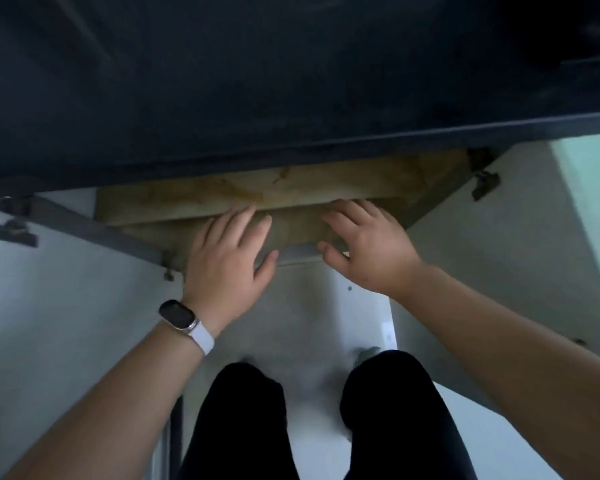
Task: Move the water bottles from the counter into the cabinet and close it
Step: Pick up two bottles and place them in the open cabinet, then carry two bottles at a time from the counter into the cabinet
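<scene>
Head view: left hand (227,251) and right hand (368,244) are hovering, fingers spread and empty, at the open cabinet (222,199) under the counter (291,81); no water bottles are showing, so shutting now risks stranding them.

Setting: probably a home kitchen. Evidence: dark surface (291,81) overhanging an open base cabinet (326,188) with a stained wooden inside; pale doors (66,289) swung wide on metal hinges (485,183); pale floor (312,317).
</scene>
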Available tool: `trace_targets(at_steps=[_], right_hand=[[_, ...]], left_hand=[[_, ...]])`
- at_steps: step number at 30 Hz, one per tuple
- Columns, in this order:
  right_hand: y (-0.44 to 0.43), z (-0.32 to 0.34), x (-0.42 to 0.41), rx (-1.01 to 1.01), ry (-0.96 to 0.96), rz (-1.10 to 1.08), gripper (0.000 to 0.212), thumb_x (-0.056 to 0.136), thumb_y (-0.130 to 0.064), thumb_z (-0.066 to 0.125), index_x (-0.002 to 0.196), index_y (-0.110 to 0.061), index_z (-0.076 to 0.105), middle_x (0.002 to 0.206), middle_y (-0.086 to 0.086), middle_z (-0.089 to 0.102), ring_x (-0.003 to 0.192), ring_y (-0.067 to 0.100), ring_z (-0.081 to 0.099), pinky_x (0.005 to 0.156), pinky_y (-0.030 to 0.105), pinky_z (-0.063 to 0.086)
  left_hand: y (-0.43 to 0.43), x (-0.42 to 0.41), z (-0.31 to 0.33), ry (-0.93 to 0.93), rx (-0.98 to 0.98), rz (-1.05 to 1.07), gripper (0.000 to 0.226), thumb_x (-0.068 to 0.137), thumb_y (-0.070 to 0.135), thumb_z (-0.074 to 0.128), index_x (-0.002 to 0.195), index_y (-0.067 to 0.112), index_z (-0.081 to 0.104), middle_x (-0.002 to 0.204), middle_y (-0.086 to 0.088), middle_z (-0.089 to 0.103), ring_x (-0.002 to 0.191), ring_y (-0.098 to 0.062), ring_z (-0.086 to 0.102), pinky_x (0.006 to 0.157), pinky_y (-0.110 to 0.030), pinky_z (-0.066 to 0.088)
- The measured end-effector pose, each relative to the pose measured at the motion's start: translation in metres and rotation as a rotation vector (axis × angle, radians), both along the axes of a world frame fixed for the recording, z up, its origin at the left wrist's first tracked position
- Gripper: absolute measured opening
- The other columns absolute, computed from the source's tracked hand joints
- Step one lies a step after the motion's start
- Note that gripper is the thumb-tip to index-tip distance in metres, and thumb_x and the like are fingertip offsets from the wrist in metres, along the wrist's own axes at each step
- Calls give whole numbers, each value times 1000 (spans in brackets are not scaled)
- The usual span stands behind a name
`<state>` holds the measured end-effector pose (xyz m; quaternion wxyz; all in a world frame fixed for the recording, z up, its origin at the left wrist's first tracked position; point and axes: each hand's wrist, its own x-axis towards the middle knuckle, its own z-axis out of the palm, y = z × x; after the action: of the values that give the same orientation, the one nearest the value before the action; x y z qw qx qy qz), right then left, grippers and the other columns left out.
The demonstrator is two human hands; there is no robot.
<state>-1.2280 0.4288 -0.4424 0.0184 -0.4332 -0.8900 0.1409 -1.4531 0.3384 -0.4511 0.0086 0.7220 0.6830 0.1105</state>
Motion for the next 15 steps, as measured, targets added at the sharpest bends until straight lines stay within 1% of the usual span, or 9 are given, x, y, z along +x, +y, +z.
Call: trace_targets(at_steps=[4, 7, 10, 12, 15], right_hand=[[-21, 76, 13, -73, -18, -23, 52, 88, -48, 42, 119, -15, 67, 128, 6, 62, 113, 35, 57, 90, 46, 49], [-31, 131, 22, -87, -26, -20, 52, 88, -49, 42, 121, -16, 66, 129, 6, 61, 116, 34, 57, 92, 47, 48], [-40, 186, 33, -104, -58, -15, 54, 88, -51, 41, 124, -18, 64, 131, 5, 60, 117, 33, 56, 94, 46, 47], [-44, 224, 40, -90, -89, -20, 56, 90, -53, 38, 130, -20, 59, 133, 3, 57, 119, 31, 54, 96, 43, 45], [-45, 272, 49, -32, -140, -26, 57, 95, -55, 37, 142, -25, 46, 144, -1, 46, 132, 26, 41, 105, 41, 36]], left_hand=[[-24, 5, 69, 38, -51, -15, 48, 96, 40, 53, 132, 10, 65, 140, -17, 60, 130, -38, 54, 106, -52, 40], [-34, 12, 123, 49, -68, -29, 49, 96, 40, 52, 132, 10, 65, 140, -18, 60, 129, -39, 55, 106, -54, 40], [-34, 20, 175, 29, -24, -52, 48, 95, 39, 55, 132, 10, 65, 140, -17, 60, 129, -39, 55, 104, -54, 42], [-28, 22, 208, 8, 25, -78, 48, 94, 38, 56, 133, 10, 64, 140, -17, 60, 129, -39, 54, 105, -55, 42], [-12, 22, 253, -3, 103, -119, 47, 95, 36, 58, 134, 11, 63, 139, -16, 60, 130, -38, 54, 104, -57, 43]])
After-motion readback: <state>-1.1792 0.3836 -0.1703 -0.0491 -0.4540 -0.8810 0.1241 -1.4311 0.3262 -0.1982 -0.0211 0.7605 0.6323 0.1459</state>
